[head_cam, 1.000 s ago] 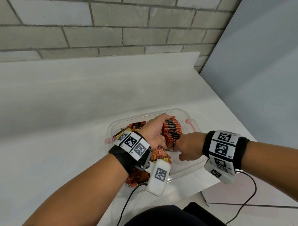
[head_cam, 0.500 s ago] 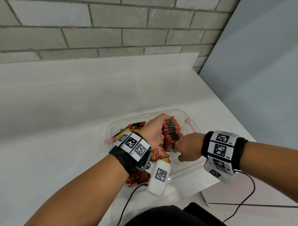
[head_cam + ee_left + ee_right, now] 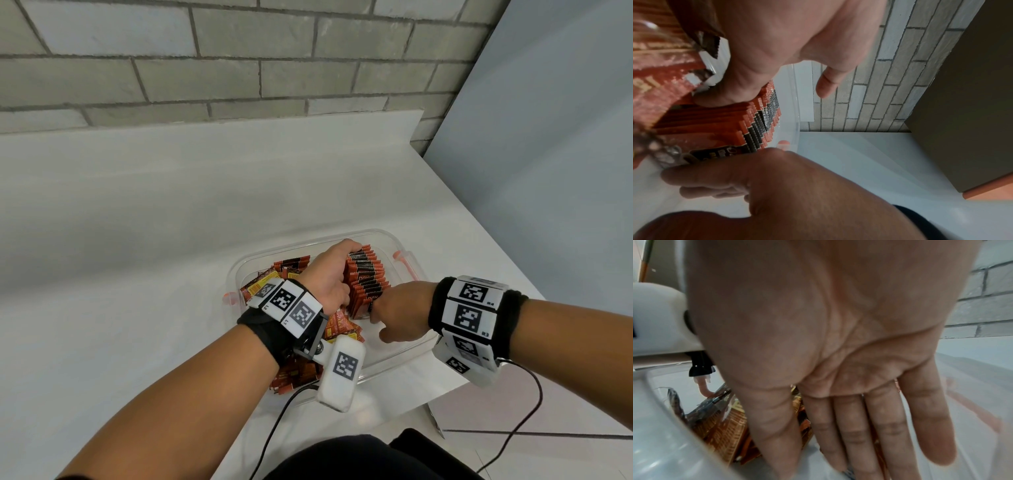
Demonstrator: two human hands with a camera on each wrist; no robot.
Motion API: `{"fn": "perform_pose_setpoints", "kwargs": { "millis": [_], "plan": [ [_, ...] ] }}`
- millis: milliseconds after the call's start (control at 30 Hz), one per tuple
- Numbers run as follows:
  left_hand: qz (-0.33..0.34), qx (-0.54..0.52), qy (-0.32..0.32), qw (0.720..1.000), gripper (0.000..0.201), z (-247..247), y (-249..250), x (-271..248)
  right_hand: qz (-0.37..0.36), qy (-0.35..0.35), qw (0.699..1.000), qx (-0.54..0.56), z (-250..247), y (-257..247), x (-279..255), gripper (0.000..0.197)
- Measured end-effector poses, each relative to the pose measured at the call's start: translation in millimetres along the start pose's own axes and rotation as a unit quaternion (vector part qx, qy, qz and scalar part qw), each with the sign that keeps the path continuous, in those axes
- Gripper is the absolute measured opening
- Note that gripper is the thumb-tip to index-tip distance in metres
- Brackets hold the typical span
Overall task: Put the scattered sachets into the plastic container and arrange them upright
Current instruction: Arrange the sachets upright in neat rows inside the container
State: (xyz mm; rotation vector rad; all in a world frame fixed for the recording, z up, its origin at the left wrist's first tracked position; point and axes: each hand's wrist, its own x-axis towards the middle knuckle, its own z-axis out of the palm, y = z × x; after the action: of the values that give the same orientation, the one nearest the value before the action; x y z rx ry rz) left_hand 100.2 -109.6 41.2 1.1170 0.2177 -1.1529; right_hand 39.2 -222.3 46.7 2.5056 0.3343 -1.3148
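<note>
A clear plastic container (image 3: 404, 245) sits on the white table near me. Inside it, a row of red and black sachets (image 3: 366, 281) stands upright along the right half. My left hand (image 3: 329, 277) grips this row from the left, its fingers curled over the far end and its thumb (image 3: 725, 97) on the sachets (image 3: 715, 129). My right hand (image 3: 400, 311) presses the near end of the row; its fingers (image 3: 855, 426) are straight, with nothing held. Loose sachets (image 3: 274, 277) lie jumbled in the left half, more (image 3: 298, 373) under my left wrist.
The container has orange latches (image 3: 402, 260) on its sides. A brick wall (image 3: 239, 68) backs the table and a grey panel (image 3: 548, 171) closes the right side. The table's edge (image 3: 435, 411) runs just right of the container. Cables (image 3: 513, 411) hang from my wrists.
My right hand has edged slightly left against the row's near end. The left hand keeps its hold in the same place.
</note>
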Motion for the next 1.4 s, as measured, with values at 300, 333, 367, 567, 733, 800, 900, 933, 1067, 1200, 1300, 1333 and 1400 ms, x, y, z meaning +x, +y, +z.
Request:
{"fn": "perform_pose_setpoints", "kwargs": {
  "millis": [300,333,367,567,733,800,900,933,1067,1200,1300,1333,1400],
  "plan": [
    [0.006,-0.026,0.022,0.999,0.020,1.1,1.0,-3.4,-0.004,0.025,0.999,0.036,-1.0,3.0,-1.2,0.037],
    [0.004,-0.027,0.022,0.999,0.021,1.7,1.8,-5.0,-0.004,0.027,0.999,0.040,-0.9,3.2,-1.4,0.036],
    [0.003,-0.028,0.021,0.999,0.022,1.8,2.4,-5.4,-0.006,0.029,0.999,0.043,-1.3,3.0,-2.0,0.035],
    [-0.005,-0.018,0.011,1.000,0.020,-0.9,1.7,-5.2,0.000,0.039,0.997,0.066,-2.9,3.7,-4.2,0.030],
    [0.006,0.008,0.009,1.000,0.019,-1.1,7.7,-21.0,-0.010,0.082,0.990,0.115,-1.6,5.2,-6.2,0.029],
    [0.029,0.046,0.007,0.998,0.025,-9.8,15.1,-31.2,-0.008,0.097,0.986,0.136,-3.6,5.1,-9.9,0.028],
    [0.076,0.109,0.001,0.991,0.042,-35.0,31.7,-47.6,-0.006,0.140,0.968,0.206,-8.0,8.5,-16.4,0.027],
    [0.099,0.123,0.016,0.987,0.039,-44.9,38.8,-54.2,-0.007,0.171,0.957,0.233,-10.2,9.1,-17.6,0.024],
    [0.176,0.213,0.163,0.947,0.032,-89.5,66.7,-71.3,-0.019,0.212,0.915,0.342,-21.1,-2.2,-20.3,0.043],
    [0.164,0.337,0.227,0.899,0.022,-126.2,72.9,-71.9,-0.046,0.143,0.936,0.319,-22.5,-24.7,-13.5,0.065],
    [0.115,0.415,0.183,0.884,0.029,-137.5,64.3,-69.2,-0.039,0.122,0.947,0.294,-23.7,-35.1,-7.1,0.064],
    [0.102,0.426,0.163,0.884,0.030,-138.2,60.7,-67.7,-0.038,0.116,0.952,0.282,-25.1,-37.1,-6.0,0.062],
    [0.095,0.438,0.141,0.883,0.030,-139.4,53.6,-64.5,-0.048,0.098,0.960,0.259,-28.2,-40.8,-4.8,0.060]
  ]
}}
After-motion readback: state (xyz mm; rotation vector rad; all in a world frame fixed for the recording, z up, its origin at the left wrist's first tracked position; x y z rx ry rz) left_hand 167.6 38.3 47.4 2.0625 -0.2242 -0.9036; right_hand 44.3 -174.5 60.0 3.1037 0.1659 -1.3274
